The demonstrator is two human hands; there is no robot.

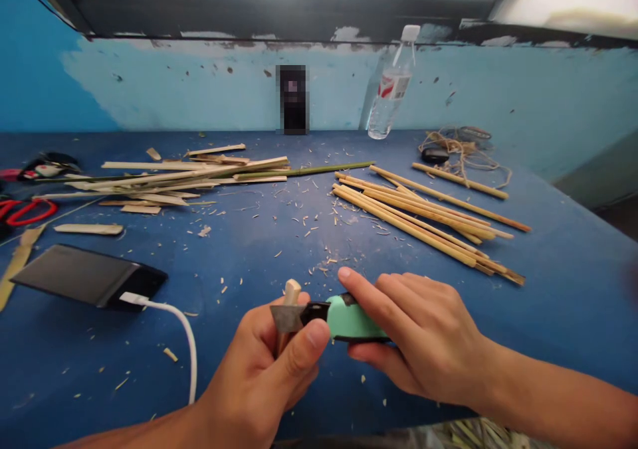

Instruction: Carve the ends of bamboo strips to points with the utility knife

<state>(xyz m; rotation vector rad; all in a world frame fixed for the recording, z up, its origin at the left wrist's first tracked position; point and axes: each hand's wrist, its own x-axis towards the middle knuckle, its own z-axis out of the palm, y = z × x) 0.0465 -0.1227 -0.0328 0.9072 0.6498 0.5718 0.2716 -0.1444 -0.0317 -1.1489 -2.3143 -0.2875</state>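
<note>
Mint-green knife (349,317) gripped in right hand (423,343); left hand (264,369) clamps bamboo stick (291,294) w/ blade across.

Blue table (548,289) under bamboo sticks (423,216)

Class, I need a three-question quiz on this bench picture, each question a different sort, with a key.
1. True or false: the right hand holds a green-handled knife.
2. Which thing is plugged into the white cable? A) bottle B) phone C) scissors
3. Fill in: the left hand grips a short bamboo ____ under the blade.

Key:
1. True.
2. B, the phone; the bottle stands by the wall, the red scissors lie far left.
3. Stick.
</note>
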